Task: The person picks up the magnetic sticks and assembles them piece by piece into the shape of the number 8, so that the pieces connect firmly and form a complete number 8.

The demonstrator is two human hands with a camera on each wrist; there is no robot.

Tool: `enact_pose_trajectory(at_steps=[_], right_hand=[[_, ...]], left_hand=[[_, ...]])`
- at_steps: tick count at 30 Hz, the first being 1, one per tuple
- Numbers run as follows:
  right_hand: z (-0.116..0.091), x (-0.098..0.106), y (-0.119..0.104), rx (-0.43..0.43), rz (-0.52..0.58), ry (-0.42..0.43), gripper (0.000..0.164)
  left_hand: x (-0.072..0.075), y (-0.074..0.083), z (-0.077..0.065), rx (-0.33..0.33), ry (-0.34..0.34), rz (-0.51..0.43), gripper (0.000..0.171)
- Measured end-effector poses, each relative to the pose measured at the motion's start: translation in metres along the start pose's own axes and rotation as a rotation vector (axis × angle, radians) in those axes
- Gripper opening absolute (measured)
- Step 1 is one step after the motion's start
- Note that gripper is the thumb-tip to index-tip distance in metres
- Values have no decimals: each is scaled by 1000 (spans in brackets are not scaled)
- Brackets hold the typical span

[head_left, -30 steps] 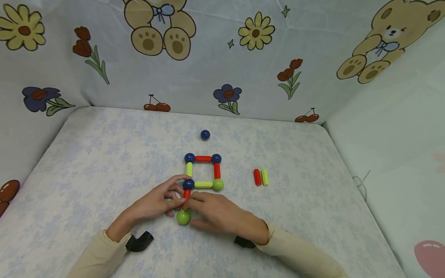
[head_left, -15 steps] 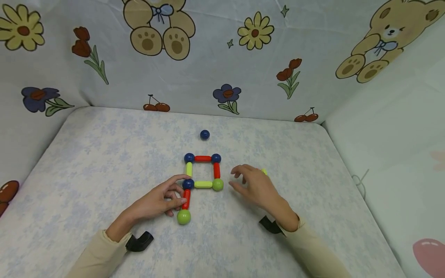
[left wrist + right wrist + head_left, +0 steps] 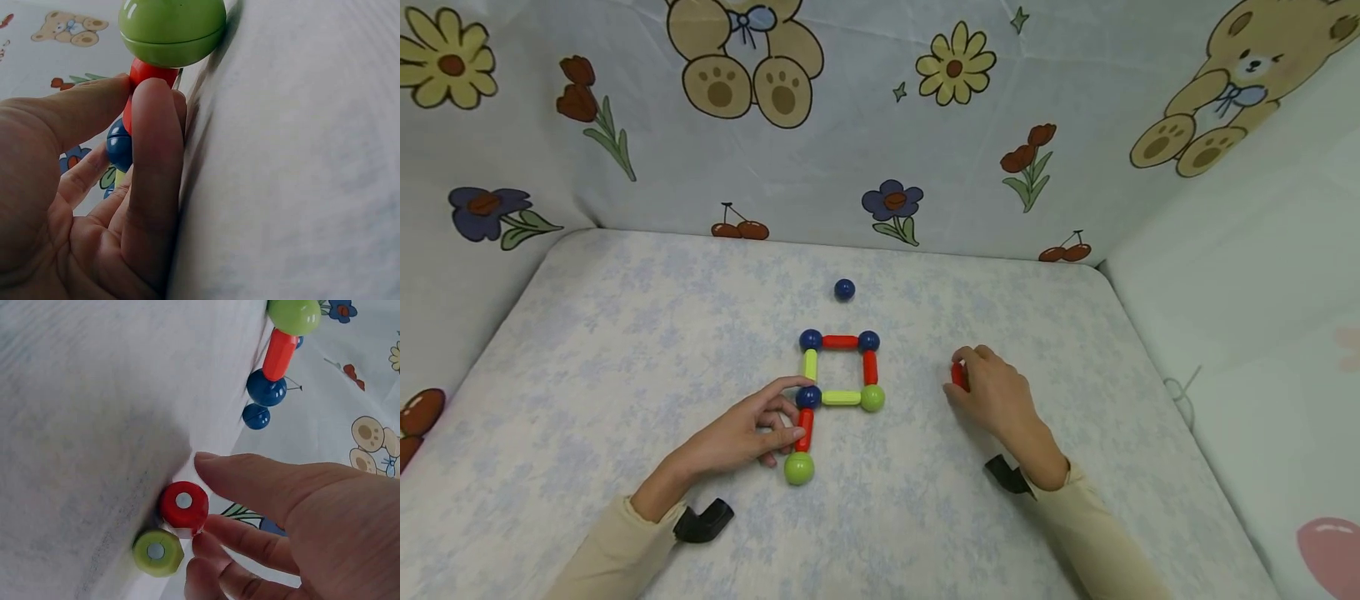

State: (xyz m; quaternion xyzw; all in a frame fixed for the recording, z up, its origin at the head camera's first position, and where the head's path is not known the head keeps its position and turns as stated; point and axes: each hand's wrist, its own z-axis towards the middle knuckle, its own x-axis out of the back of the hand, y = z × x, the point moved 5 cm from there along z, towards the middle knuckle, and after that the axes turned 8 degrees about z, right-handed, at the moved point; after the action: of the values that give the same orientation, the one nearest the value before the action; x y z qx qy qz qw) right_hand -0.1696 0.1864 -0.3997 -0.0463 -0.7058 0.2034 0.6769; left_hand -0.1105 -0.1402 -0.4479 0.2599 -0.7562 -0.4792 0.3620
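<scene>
My left hand (image 3: 741, 433) holds a red magnetic rod (image 3: 805, 427) between thumb and fingers, with its index fingertip at a blue ball (image 3: 808, 397). That rod joins the blue ball to a green ball (image 3: 799, 468) nearer me. Beyond the hand, balls and red and yellow-green rods form a flat square. My right hand (image 3: 996, 392) reaches over a loose red magnetic rod (image 3: 959, 375). In the right wrist view, the fingertips meet the side of this rod, while the thumb stands apart from it. A yellow-green rod (image 3: 158, 553) lies beside it, hidden from the head view.
A loose blue ball (image 3: 845, 289) lies behind the square. The pale patterned tabletop (image 3: 625, 333) is bounded by a printed cloth wall (image 3: 820, 183) at the back and a white cloth wall (image 3: 1240, 292) on the right.
My right hand has left the near green ball and moved right to the loose red rod, covering the yellow-green one. The left hand has stayed in place.
</scene>
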Motion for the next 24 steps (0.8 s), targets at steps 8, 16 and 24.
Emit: enact_pose_trajectory(at_steps=[8, 16, 24], right_hand=[[0, -3, -9, 50, 46, -32, 25], [-20, -2, -61, 276, 136, 1, 27], [-43, -22, -110, 465, 157, -164, 23]], left_hand=[[-1, -1, 1, -15, 2, -8, 66], [-2, -1, 1, -11, -1, -15, 66], [-1, 0, 1, -10, 3, -5, 67]])
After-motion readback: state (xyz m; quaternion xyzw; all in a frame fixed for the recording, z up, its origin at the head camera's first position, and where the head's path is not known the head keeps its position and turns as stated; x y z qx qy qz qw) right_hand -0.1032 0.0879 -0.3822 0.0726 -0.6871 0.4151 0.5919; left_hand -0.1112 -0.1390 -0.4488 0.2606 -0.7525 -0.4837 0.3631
